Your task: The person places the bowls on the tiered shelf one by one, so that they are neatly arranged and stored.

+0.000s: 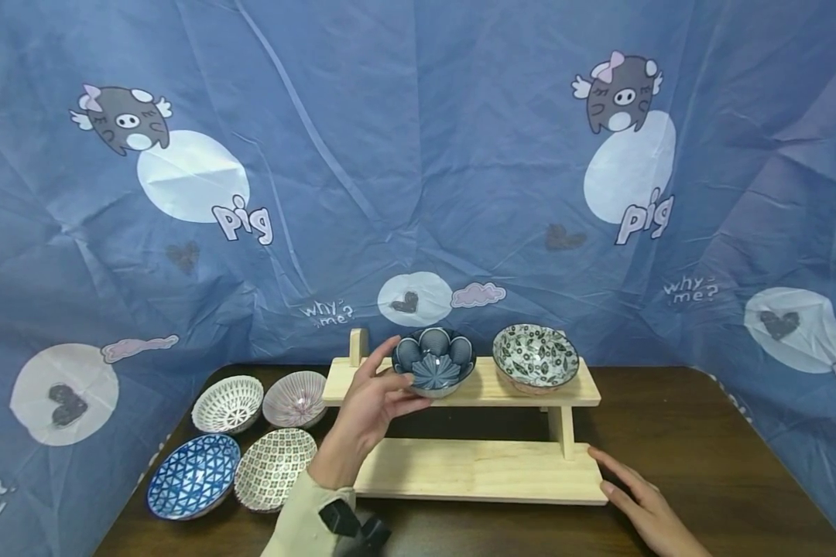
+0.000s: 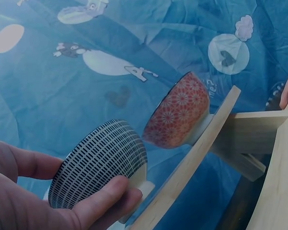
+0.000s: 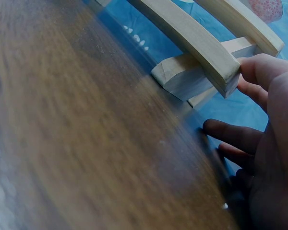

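My left hand (image 1: 369,414) holds a dark blue bowl (image 1: 435,371) with a flower-like pattern inside, at the upper board of a wooden two-tier stand (image 1: 481,468). In the left wrist view, the thumb and fingers grip this bowl (image 2: 103,165) by its dashed black-and-white outside; whether its foot bears on the board is unclear. Beside it on the upper board sits a bowl with dark leaves inside (image 1: 536,356), red-patterned outside (image 2: 180,112). My right hand (image 1: 641,503) touches the right end of the lower board with thumb and finger; its other fingers (image 3: 235,136) extend apart from the wood.
Left of the stand, on the dark wooden table (image 1: 704,433), are a white patterned bowl (image 1: 227,404), a pink-striped bowl (image 1: 296,398), a blue triangle-patterned bowl (image 1: 193,476) and a beige patterned bowl (image 1: 275,469). Behind hangs a blue cloth (image 1: 418,155) with printed pigs.
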The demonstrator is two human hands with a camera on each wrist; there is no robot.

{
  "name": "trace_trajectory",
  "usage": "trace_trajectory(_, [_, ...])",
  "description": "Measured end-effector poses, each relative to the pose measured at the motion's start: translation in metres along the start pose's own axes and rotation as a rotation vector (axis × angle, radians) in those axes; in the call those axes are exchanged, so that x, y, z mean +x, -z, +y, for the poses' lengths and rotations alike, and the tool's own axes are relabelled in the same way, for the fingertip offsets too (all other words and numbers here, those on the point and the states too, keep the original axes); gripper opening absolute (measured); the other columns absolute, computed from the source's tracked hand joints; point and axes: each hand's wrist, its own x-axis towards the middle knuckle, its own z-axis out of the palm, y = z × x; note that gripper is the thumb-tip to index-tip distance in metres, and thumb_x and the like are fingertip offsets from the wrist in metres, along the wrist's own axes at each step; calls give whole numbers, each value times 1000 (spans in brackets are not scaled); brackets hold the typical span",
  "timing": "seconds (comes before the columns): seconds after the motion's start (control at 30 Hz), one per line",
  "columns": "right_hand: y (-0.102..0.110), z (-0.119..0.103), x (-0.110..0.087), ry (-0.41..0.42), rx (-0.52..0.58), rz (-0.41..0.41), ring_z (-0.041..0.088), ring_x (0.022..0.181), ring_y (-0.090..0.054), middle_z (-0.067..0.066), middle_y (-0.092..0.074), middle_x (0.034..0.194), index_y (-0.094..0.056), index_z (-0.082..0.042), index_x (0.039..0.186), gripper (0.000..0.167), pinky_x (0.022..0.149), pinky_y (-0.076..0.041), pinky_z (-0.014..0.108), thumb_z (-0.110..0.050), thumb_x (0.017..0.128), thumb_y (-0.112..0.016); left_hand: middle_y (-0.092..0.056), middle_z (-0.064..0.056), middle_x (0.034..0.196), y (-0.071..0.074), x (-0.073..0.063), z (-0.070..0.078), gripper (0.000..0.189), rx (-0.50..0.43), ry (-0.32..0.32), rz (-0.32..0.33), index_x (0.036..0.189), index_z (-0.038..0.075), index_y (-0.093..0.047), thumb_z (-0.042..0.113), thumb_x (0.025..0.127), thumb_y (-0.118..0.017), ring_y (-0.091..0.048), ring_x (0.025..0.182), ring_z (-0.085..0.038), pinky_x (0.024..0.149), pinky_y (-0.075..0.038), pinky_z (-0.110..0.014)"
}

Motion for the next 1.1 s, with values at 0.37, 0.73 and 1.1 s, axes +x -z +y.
trace_trajectory(0.37, [-2,2,0,-7,23,-11,-24,123,-31,-3,-43,154,-42,-27,153,50,95,-51,31,-41,105,-47,-52,-5,83,-4,9,-6,76,-13,12,1,156,9,-30,-13,85,-45,-68,72,-16,84,-62,-52])
trace_trajectory(0.73, [-2,1,-1,0,13,4,-24,124,-32,-1,-44,154,-43,-27,152,50,94,-51,26,-41,104,-48,-54,-9,90,-9,16,-8,75,-9,19,13,155,10,-33,-13,85,-46,-68,75,-21,86,-60,-57])
trace_trajectory(1.1, [-1,2,0,-6,17,2,-25,123,-31,-6,-44,153,-42,-26,153,50,95,-51,27,-41,105,-48,-51,-17,109,-12,17,-10,76,-4,17,-9,157,13,-29,-12,87,-46,-68,78,-20,89,-60,-55])
